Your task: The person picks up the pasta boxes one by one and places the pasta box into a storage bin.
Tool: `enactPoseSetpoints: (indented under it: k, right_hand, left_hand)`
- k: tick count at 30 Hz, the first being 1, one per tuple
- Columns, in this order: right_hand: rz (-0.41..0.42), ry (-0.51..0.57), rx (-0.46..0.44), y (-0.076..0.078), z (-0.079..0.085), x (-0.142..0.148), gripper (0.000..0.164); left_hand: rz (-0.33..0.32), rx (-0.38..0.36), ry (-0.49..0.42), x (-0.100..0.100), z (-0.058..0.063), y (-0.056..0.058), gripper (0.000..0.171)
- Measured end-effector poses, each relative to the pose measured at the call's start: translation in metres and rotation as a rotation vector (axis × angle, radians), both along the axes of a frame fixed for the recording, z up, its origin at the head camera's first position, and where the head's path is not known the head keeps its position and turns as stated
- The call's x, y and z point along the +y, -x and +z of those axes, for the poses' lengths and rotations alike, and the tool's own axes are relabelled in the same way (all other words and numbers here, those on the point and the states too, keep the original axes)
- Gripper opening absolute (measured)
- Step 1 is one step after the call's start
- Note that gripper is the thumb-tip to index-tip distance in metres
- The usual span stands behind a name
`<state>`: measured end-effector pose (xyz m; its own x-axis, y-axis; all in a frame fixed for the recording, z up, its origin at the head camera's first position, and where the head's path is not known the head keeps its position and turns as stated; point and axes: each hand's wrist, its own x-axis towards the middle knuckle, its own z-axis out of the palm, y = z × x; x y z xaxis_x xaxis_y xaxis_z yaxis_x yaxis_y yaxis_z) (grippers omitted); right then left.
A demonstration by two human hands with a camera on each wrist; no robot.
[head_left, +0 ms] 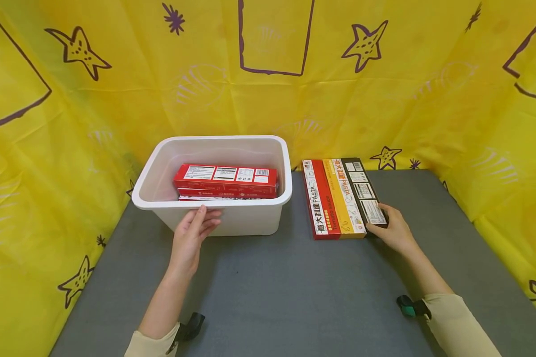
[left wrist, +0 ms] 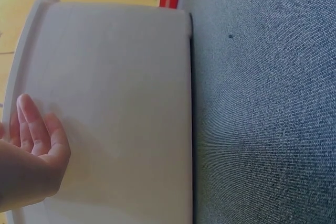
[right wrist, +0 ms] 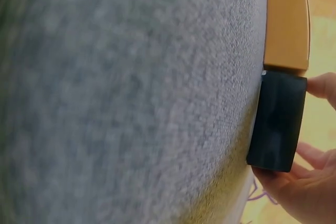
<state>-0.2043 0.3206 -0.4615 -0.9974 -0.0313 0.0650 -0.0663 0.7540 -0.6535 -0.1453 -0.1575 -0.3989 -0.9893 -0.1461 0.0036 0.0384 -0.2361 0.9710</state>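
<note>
A white plastic bin (head_left: 232, 218) stands on the left, with red boxes (head_left: 250, 184) lying stacked inside. Just under its front rim my left hand (head_left: 192, 233) rests against the outer wall, fingers loosely extended (left wrist: 39, 135). To the right lie three pasta boxes side by side: a red one (head_left: 322, 203), a yellow one (head_left: 345, 198) and a black one (head_left: 362, 183) with white label panels facing up. My right hand (head_left: 395, 230) grips the near end of the black box, thumb at its top edge and fingers round its outer side, as the right wrist view shows.
A grey cloth-covered table (head_left: 286, 292) extends in front of the bin and boxes. Yellow patterned curtain (head_left: 268, 104) hangs close behind the bin and along both sides. Dark straps circle both wrists near the pale sleeves (head_left: 455, 322).
</note>
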Motion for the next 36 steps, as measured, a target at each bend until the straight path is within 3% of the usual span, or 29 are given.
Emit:
enactPoseSetpoints:
  k: [15,24,30,36]
  right_hand:
    - [-0.070,-0.023,0.010,-0.008,0.001,0.014,0.075]
    - [-0.085,-0.012,-0.114,-0.014,-0.001,0.017,0.100]
    - [-0.047,-0.060,-0.090,-0.015,-0.006,0.019,0.097]
    - [-0.073,-0.074,-0.091,-0.017,-0.004,0.018,0.096]
  left_hand:
    - [0.000,0.006,-0.007,0.001,0.000,0.001,0.027]
    - [0.007,-0.006,-0.001,0.001,0.000,0.001,0.030]
    - [0.013,-0.020,0.007,0.001,0.001,0.000,0.032]
    - [0.013,-0.020,0.000,0.002,0.002,0.000,0.031]
